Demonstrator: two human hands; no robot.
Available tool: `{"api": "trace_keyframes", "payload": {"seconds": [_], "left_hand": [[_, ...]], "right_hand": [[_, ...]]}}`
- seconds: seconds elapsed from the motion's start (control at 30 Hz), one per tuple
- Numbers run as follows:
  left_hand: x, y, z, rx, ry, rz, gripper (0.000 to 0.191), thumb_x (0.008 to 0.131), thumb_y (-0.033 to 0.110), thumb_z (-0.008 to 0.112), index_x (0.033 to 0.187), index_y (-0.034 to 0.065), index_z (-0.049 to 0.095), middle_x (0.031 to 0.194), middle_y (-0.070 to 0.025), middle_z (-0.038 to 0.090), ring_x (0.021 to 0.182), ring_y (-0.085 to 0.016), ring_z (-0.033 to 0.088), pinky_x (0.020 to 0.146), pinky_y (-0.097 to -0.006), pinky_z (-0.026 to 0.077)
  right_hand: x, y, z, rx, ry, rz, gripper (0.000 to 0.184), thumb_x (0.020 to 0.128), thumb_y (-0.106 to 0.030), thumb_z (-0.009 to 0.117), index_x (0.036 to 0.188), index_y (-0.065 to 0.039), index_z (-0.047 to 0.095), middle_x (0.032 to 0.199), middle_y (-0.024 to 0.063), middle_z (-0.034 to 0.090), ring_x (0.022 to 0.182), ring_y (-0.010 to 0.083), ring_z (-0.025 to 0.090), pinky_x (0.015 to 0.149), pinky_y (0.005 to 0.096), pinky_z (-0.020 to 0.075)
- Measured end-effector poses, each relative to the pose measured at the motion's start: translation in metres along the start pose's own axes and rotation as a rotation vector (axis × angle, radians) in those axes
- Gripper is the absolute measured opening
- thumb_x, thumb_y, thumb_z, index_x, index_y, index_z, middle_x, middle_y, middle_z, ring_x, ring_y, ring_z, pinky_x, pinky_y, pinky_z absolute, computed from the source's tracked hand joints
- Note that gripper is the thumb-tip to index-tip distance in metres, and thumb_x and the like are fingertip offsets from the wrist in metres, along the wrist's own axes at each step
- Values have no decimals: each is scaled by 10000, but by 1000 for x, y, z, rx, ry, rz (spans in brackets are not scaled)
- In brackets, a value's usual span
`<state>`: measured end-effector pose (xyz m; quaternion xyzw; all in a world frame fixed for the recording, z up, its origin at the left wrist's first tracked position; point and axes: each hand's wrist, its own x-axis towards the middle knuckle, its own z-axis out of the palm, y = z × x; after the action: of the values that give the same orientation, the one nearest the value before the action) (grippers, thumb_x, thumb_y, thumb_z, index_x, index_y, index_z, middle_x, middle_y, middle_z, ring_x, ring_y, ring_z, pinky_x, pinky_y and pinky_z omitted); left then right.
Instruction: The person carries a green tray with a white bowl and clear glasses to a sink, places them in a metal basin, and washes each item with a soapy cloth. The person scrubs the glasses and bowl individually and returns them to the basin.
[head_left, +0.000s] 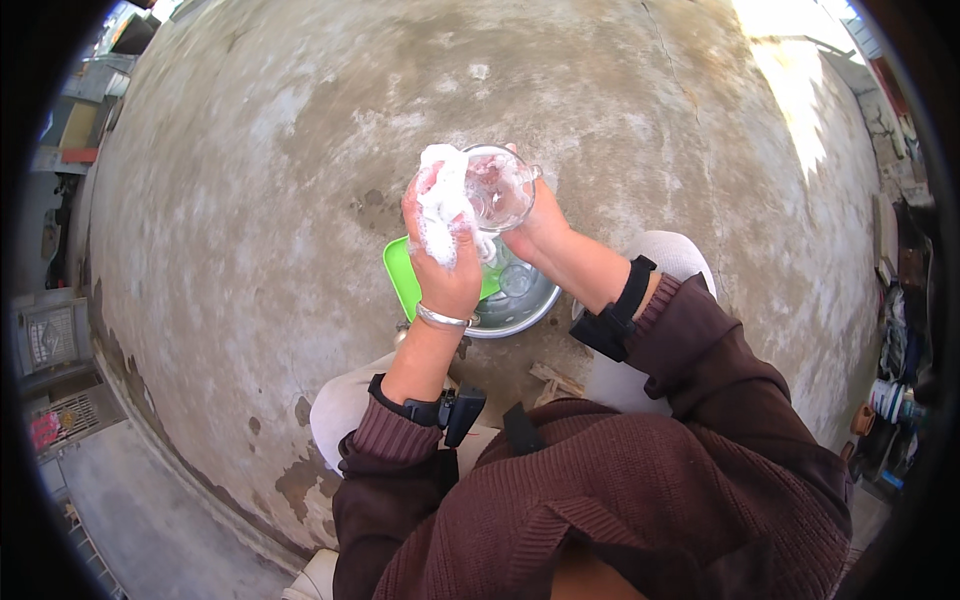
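A clear glass cup (498, 189) with a small handle, its inside streaked with suds, is held up by my right hand (536, 225), whose fingers wrap its far side. My left hand (450, 277) grips a white cloth (444, 191) thick with foam, and the cloth touches or nearly touches the cup's left rim. Below both hands stands a metal basin (525, 324) holding water and glassware, one piece (516, 280) of it visible. A bright green plastic tray (403, 279) overlaps the basin's left side, partly hidden by my left hand.
Concrete floor (300, 187) with damp patches surrounds the basin. Pieces of wood (555, 381) lie between my knees. A light-coloured container (315, 576) stands at the lower left. Assorted household items (892, 405) line the right edge, and a metal gate (52, 337) is at the left.
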<state>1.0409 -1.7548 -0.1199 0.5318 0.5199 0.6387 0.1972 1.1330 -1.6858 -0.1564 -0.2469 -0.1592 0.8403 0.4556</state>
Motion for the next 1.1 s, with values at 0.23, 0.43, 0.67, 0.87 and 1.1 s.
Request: {"api": "trace_keyframes", "payload": {"seconds": [0.23, 0.43, 0.67, 0.87, 1.1], "left_hand": [[5, -24, -12, -69, 195, -186, 383, 873, 173, 442, 1191, -41, 419, 1125, -163, 518, 1045, -247, 502, 901, -352, 388], [-3, -31, 1, 370, -96, 191, 559, 819, 159, 554, 1315, 31, 330, 1353, -242, 302, 1232, -414, 321, 998, -458, 284], [26, -18, -14, 730, -228, 402, 515, 765, 149, 585, 1256, 163, 430, 1356, -194, 332, 1265, -390, 293, 1009, -551, 204], [30, -4, -15, 816, -225, 416, 412, 728, 124, 592, 1131, 155, 512, 1318, -170, 379, 1246, -378, 322, 1009, -536, 215], [34, -4, -18, 833, -170, 375, 293, 713, 112, 589, 1001, 78, 546, 1030, -124, 522, 1053, -342, 473, 856, -471, 376]], "right_hand": [[-7, 16, 17, 84, 38, 138, 202, 879, -169, 532, 1039, -46, 548, 1020, 73, 598, 930, 184, 581, 799, 320, 473], [-5, 1, 19, 74, 96, 102, 260, 882, -91, 466, 1136, -35, 456, 1031, 88, 564, 947, 203, 564, 814, 339, 486], [-15, 1, 27, -244, 60, 52, 434, 834, 30, 347, 1266, -2, 368, 1101, 111, 523, 996, 218, 542, 810, 348, 489], [-21, 5, 31, -411, 24, 80, 428, 839, 22, 345, 1265, 15, 378, 1086, 135, 531, 958, 202, 553, 789, 332, 496], [-23, 21, 24, -596, -49, 123, 402, 833, 23, 344, 1221, 4, 451, 1068, 146, 554, 913, 193, 571, 699, 308, 530]]}}
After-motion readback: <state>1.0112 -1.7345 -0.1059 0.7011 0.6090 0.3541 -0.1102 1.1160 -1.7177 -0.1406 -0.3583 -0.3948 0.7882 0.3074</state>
